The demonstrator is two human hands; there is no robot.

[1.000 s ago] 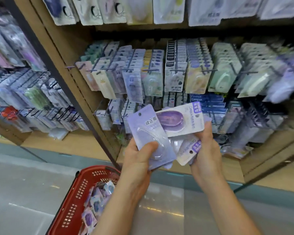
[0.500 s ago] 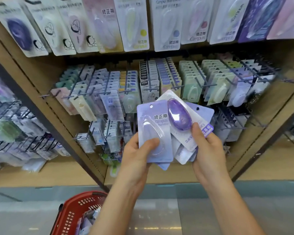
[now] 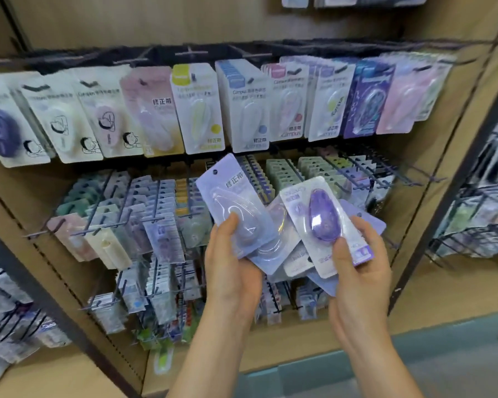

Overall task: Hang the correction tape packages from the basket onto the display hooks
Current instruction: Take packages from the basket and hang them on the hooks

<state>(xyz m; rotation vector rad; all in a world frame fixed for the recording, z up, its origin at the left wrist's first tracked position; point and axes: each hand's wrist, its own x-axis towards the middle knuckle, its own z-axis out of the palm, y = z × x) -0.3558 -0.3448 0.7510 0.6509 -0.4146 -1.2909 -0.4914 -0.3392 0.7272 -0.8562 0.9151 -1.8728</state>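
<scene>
Wooden shelving (image 3: 156, 21) with black wire display hooks (image 3: 189, 51) fills our head view; the basket has dropped out of frame. Our left hand (image 3: 230, 271) grips a pale lilac carded correction tape package (image 3: 233, 202), and our right hand (image 3: 357, 271) clasps a fanned stack of packages (image 3: 324, 225), so hanging looks next.

Glossy clear plastic blisters on matt lilac card packages (image 3: 236, 208), thin dark metal hooks (image 3: 408, 179), matt wood-look shelving (image 3: 184, 21).

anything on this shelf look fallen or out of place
One green-and-white blister package lies loose on the wooden shelf board, overhanging its front edge instead of hanging from a hook. It is blurred, so I'm not certain.
</scene>
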